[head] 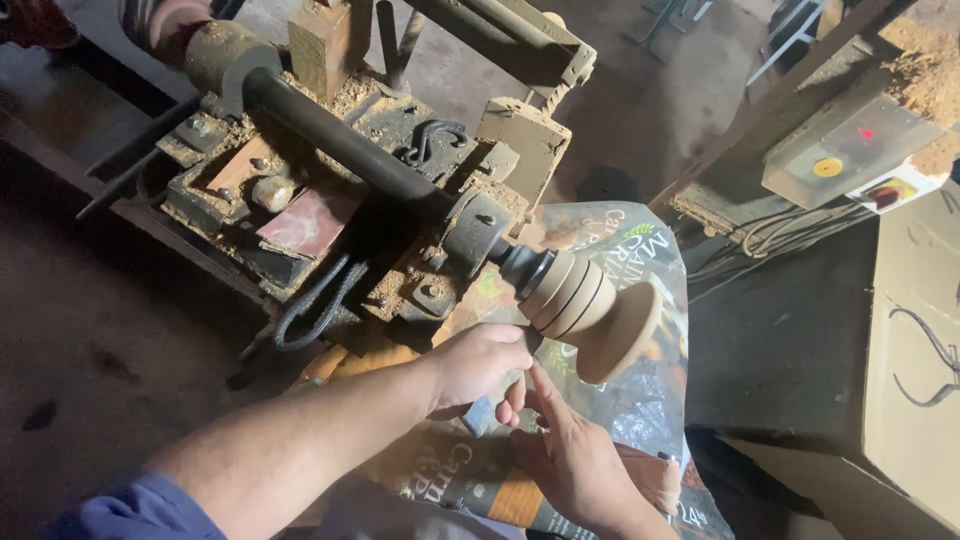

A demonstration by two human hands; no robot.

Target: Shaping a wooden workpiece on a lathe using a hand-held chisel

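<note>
Your right hand (575, 465) sits nearest, fingers (545, 400) loosely apart, index reaching up toward a small blue piece (478, 415). Your left hand (478, 365) is just above, fingers curled together around something thin; what exactly, can't tell. Both hands are right under the turned wooden piece (590, 300), pale with dark grooves and a flared end, mounted on the lathe's dark spindle (350, 150). A printed plastic sack (640, 390) lies beneath. Farther off is a sawdust-covered machine bed (300, 210), and at right a control box (850, 150).
</note>
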